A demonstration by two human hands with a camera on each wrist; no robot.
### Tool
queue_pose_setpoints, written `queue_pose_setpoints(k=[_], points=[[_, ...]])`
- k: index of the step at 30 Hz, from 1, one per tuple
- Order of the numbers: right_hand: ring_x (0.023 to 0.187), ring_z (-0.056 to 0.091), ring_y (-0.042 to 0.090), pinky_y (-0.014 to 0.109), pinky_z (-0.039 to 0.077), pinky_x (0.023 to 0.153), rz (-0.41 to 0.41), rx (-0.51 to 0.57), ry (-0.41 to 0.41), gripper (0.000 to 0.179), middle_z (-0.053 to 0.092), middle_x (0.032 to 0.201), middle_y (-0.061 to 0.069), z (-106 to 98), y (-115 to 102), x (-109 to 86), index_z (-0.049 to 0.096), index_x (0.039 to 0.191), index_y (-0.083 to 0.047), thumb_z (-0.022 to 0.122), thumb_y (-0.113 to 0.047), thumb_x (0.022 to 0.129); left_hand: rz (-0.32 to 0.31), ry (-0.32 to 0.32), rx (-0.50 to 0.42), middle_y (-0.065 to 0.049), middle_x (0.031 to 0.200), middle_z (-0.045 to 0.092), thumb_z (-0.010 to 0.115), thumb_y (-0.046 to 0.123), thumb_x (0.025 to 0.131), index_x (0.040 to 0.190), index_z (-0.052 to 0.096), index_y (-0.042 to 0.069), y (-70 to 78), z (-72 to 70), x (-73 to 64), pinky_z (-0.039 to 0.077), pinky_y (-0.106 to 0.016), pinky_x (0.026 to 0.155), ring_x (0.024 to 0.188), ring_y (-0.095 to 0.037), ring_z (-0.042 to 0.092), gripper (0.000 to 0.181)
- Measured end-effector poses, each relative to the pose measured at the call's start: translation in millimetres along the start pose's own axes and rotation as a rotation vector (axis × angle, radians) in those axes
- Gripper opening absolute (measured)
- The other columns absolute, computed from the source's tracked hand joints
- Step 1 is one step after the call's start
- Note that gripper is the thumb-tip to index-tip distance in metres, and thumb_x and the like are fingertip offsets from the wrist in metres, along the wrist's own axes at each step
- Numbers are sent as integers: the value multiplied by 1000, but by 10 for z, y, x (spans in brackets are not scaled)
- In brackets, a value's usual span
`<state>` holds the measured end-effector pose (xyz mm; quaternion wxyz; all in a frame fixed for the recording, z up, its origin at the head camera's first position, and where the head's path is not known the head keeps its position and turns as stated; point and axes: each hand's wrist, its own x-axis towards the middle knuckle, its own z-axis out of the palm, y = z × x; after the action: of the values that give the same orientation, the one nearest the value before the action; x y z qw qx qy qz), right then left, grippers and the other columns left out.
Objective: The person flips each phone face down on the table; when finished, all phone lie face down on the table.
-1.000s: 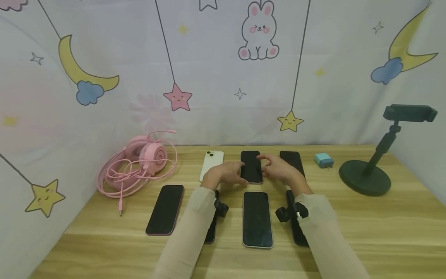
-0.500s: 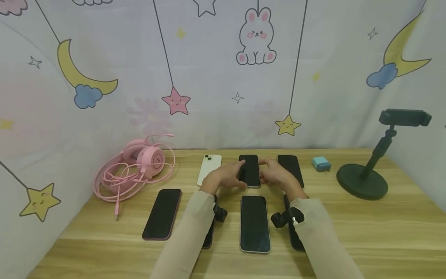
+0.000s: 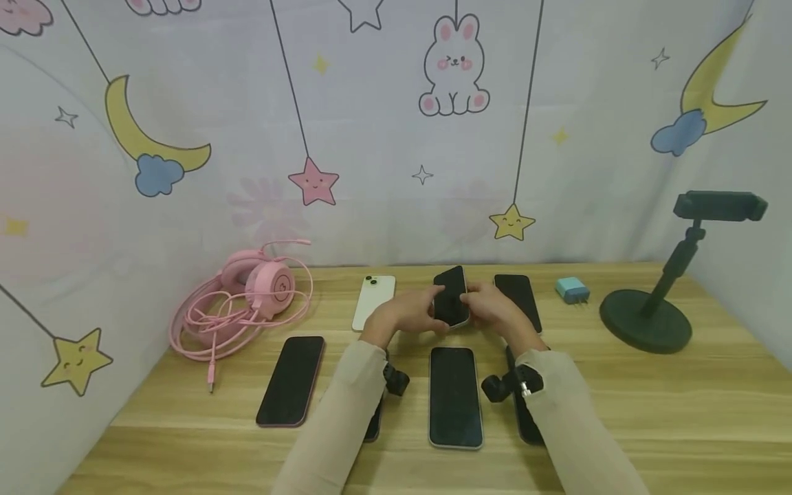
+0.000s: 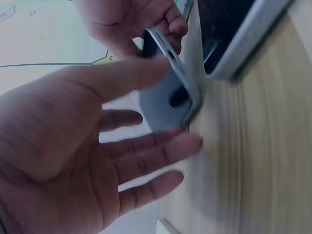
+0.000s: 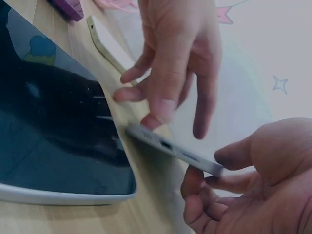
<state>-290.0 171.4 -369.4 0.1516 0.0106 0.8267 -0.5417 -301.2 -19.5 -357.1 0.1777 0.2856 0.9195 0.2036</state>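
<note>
A black-screened phone (image 3: 449, 294) from the back row's middle is lifted off the wooden table (image 3: 619, 385) and tilted, its near end raised. My left hand (image 3: 433, 311) holds its left side, thumb on top and fingers beneath. My right hand (image 3: 475, 306) pinches its right edge. The left wrist view shows the phone's (image 4: 168, 97) grey edge between my left thumb and fingertips (image 4: 187, 141). In the right wrist view my right hand (image 5: 219, 165) pinches the phone's end (image 5: 170, 147), with the left hand (image 5: 175, 58) across from it.
A white phone (image 3: 374, 301) lies face down to the left and a black phone (image 3: 518, 300) to the right. Several more phones lie in the front row, the middle one (image 3: 456, 397) between my sleeves. Pink headset (image 3: 254, 292) at left; blue charger (image 3: 572, 289) and black stand (image 3: 646, 320) at right.
Both hands closed in on the middle back phone and took hold of it. The phone rose off the table and tilted.
</note>
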Motion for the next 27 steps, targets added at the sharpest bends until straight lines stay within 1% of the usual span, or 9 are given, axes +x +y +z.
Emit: queue_pose_setpoints(k=[2,5,7,10,12,17,20,24,27], points=[[72,51,15,30,45,67,-9,4,-2,53,59,94,13,-22,-27,-27,32,151,9,43,-16,106,22,-6,-50,-7,110,66,70,33,95,160,23,11,2,-3,1,51,-36,80,85,-19,65,83],[69,50,13,30,44,68,2,28,-3,53,55,88,7,-48,-58,-55,31,153,5,42,-20,108,30,-18,-101,-6,111,68,68,34,97,160,22,12,-5,-11,-3,51,-34,77,78,-14,66,81],[67,51,13,29,44,67,11,41,0,51,55,87,8,-59,-63,-57,34,153,2,41,-22,109,30,-24,-131,-7,116,68,66,34,98,161,21,14,-9,-23,-10,52,-35,79,81,-14,67,79],[75,60,15,28,48,68,0,44,6,47,61,106,16,-63,-74,-52,40,151,0,41,-22,109,41,-17,-191,-11,123,67,64,35,99,161,20,15,-16,-38,-14,52,-37,82,87,-17,69,78],[76,61,17,29,48,68,-12,42,4,46,62,112,20,-61,-76,-52,43,149,0,43,-20,107,56,-16,-235,-14,125,66,63,37,100,161,19,15,-23,-40,-11,53,-39,83,89,-20,70,78],[75,62,20,31,47,68,-31,42,-10,47,64,108,19,-45,-114,-71,47,147,-3,50,-18,103,80,-18,-301,-17,123,65,60,42,100,161,16,15,-39,-77,-32,52,-40,85,91,-24,70,80],[80,65,23,33,48,70,-48,26,-22,47,65,106,16,-47,-119,-76,46,148,-5,49,-19,103,79,-13,-338,-17,121,65,59,42,101,161,14,15,-46,-97,-44,51,-43,88,93,-26,69,80],[83,66,25,34,48,70,-52,18,-39,45,67,103,13,-49,-111,-63,45,149,-8,46,-18,105,63,-7,-381,-19,130,61,60,40,100,162,13,15,-61,-107,-47,48,-47,95,97,-27,69,81],[82,67,25,35,49,70,-48,15,-49,46,67,102,13,-55,-116,-64,43,150,-9,46,-16,105,57,-9,-375,-19,135,59,62,40,100,162,13,18,-61,-110,-42,47,-48,98,101,-26,69,82]])
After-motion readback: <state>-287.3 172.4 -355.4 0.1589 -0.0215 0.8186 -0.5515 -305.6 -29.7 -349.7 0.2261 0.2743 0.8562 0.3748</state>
